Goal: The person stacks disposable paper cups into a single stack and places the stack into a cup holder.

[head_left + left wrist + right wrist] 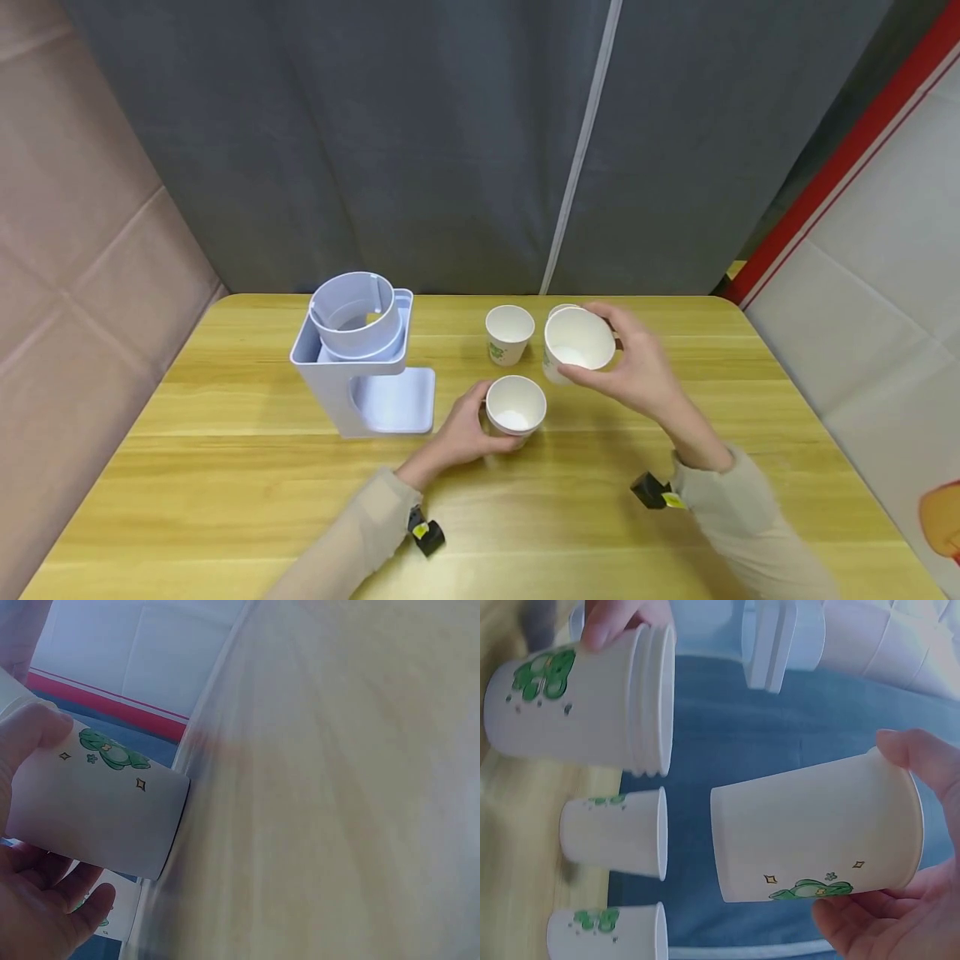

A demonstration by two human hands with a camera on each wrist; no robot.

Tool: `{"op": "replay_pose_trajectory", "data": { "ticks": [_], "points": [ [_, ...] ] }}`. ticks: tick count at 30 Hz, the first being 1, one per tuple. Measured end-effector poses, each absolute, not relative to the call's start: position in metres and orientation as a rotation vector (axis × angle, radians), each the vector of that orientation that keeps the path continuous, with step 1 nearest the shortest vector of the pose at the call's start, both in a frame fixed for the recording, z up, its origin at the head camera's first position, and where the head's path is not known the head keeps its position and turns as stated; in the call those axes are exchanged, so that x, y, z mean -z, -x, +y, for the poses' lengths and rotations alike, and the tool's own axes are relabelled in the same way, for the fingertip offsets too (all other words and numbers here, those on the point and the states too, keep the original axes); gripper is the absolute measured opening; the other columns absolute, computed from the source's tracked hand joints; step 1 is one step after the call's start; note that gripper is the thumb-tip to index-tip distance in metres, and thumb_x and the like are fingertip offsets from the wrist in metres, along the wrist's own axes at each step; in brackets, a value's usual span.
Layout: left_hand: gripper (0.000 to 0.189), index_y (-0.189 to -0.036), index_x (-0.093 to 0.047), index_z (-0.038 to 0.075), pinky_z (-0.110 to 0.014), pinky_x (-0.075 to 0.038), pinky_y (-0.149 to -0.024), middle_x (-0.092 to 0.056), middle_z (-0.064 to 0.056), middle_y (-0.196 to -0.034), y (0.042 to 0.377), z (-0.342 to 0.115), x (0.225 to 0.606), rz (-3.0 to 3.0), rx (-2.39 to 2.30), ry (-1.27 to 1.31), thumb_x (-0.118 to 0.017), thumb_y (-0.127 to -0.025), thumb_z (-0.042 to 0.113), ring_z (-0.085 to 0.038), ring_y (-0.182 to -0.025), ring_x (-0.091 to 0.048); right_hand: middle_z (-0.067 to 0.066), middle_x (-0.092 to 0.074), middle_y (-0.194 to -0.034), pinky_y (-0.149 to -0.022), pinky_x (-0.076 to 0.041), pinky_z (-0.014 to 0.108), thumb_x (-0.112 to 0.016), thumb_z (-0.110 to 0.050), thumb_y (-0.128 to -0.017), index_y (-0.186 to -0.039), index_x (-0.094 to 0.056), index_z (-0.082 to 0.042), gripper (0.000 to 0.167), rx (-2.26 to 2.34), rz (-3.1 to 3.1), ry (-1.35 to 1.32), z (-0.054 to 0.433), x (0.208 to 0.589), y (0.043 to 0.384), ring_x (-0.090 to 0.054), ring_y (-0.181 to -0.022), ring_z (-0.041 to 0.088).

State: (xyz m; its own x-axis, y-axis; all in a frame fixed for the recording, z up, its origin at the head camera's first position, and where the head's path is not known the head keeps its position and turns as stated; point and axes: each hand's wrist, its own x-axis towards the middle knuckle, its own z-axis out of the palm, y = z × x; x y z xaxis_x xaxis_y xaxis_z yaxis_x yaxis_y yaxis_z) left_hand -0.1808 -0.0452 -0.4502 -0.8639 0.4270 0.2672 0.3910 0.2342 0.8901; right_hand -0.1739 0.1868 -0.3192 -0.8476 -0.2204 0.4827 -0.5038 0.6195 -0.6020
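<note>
My left hand (463, 432) grips a nested stack of white paper cups (516, 405) near the front of the cup group. In the right wrist view the stack (570, 712) shows several rims and a green cartoon print. Raised above the table, a single paper cup (579, 337) is held by its rim between thumb and fingers of my right hand (637, 367). Another paper cup (509, 329) stands upright behind the stack. A further cup (607, 934) stands beside it, mostly hidden behind the raised one in the head view.
To the left stands a pale blue plastic stand (393, 404) with a round, open-topped cylinder (352, 333) on top. The wooden table (525, 533) ends at a grey curtain (450, 167). A white panel with a red border (847, 142) lines the right side.
</note>
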Motion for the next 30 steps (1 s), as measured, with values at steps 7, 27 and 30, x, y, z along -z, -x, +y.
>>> {"op": "replay_pose_trajectory", "data": {
  "ticks": [7, 27, 30],
  "points": [
    [0.074, -0.126, -0.049, -0.002, -0.038, -0.045, -0.090, -0.059, -0.012, -0.116, 0.181, -0.045, 0.450, 2.435, -1.745, -0.797, -0.085, -0.063, 0.014, -0.024, -0.104, -0.055, 0.008, -0.060, -0.114, -0.074, -0.050, 0.033, -0.087, -0.013, -0.061, -0.123, -0.054, -0.002, 0.071, -1.159, -2.465, -0.686, 0.172, 0.319, 0.171, -0.056, -0.095, 0.019],
    [0.073, -0.127, -0.048, -0.001, -0.038, -0.046, -0.090, -0.058, -0.012, -0.118, 0.182, -0.046, 0.451, 2.457, -1.711, -0.851, -0.084, -0.065, 0.011, -0.024, -0.105, -0.055, 0.006, -0.060, -0.114, -0.075, -0.051, 0.031, -0.086, -0.020, -0.063, -0.123, -0.054, -0.003, 0.070, -1.259, -2.513, -0.820, 0.146, 0.337, 0.166, -0.057, -0.093, 0.016],
    [0.073, -0.127, -0.048, 0.000, -0.037, -0.046, -0.090, -0.058, -0.012, -0.118, 0.182, -0.046, 0.451, 2.461, -1.716, -0.863, -0.084, -0.065, 0.011, -0.023, -0.106, -0.054, 0.004, -0.060, -0.115, -0.077, -0.050, 0.032, -0.086, -0.019, -0.064, -0.123, -0.054, -0.005, 0.069, -1.288, -2.521, -0.823, 0.144, 0.342, 0.166, -0.056, -0.094, 0.016]
  ]
}}
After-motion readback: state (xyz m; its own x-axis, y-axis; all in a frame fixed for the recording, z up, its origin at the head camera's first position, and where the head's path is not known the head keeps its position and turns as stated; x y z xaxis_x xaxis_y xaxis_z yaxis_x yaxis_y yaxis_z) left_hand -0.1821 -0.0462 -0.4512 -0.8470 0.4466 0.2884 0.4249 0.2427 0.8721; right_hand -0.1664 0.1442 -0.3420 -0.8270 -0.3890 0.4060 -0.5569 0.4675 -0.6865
